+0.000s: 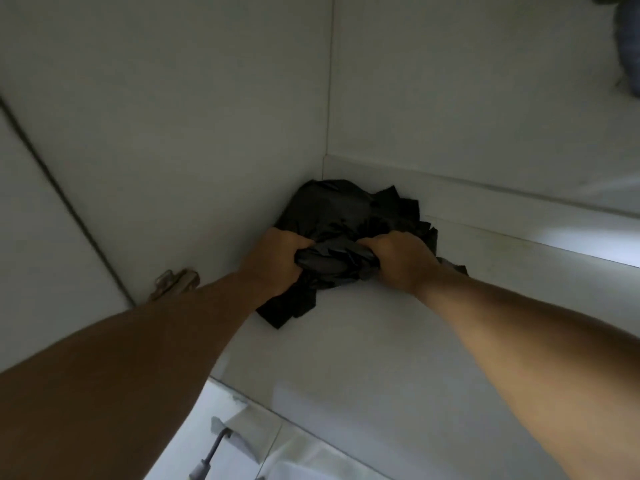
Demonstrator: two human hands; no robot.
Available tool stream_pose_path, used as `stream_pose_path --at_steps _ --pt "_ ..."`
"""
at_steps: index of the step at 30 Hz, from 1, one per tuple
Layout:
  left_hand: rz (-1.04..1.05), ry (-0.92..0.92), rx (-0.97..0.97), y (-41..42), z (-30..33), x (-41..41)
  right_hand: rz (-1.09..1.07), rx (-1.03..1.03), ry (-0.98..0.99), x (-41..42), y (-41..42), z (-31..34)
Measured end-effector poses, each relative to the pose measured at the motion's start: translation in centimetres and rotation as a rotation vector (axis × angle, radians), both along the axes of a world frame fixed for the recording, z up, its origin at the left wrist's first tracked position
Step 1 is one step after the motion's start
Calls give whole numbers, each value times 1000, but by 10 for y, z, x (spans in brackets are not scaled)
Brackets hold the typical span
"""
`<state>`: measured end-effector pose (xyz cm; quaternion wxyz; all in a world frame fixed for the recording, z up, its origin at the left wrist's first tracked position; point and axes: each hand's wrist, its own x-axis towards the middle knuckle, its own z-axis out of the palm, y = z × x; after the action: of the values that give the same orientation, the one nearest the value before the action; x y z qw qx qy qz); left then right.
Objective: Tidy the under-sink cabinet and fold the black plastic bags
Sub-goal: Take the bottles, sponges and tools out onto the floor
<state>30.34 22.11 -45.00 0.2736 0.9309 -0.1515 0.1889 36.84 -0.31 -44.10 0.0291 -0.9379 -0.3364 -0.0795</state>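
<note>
1. While both arms reach into the white cabinet [173, 116], the black plastic bags [332, 213] lie as one crumpled heap on the cabinet floor [363, 341], pushed into the back corner where the left side wall meets the rear ledge [485, 199].
2. At the near left side of the heap, the left hand [277, 261] has its fingers curled tight round a bunched fold of the plastic.
3. At the near right side of the heap, the right hand [398, 258] grips the same twisted roll of plastic, fingers wrapped over it, knuckles facing the left hand.
4. Between the two hands a short gathered length of the bags is stretched and creased.
5. A loose flap of the heap hangs out toward the viewer, just below the left hand, and lies flat on the cabinet floor.
6. Left of the heap, beyond the left forearm, a metal hinge [175, 284] sits on the side wall.
7. Well nearer than the heap, past the front edge of the cabinet floor, a dark handled object [207, 455] lies on a pale surface; what it is cannot be told.
</note>
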Motion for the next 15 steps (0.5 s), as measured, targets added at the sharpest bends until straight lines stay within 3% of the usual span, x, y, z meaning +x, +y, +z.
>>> stream_pose_path --at_steps 8,15 --pt "24 -97 64 7 60 -75 -11 32 -66 -84 3 61" --pt "61 -161 145 12 113 -194 9 30 -180 -188 14 108"
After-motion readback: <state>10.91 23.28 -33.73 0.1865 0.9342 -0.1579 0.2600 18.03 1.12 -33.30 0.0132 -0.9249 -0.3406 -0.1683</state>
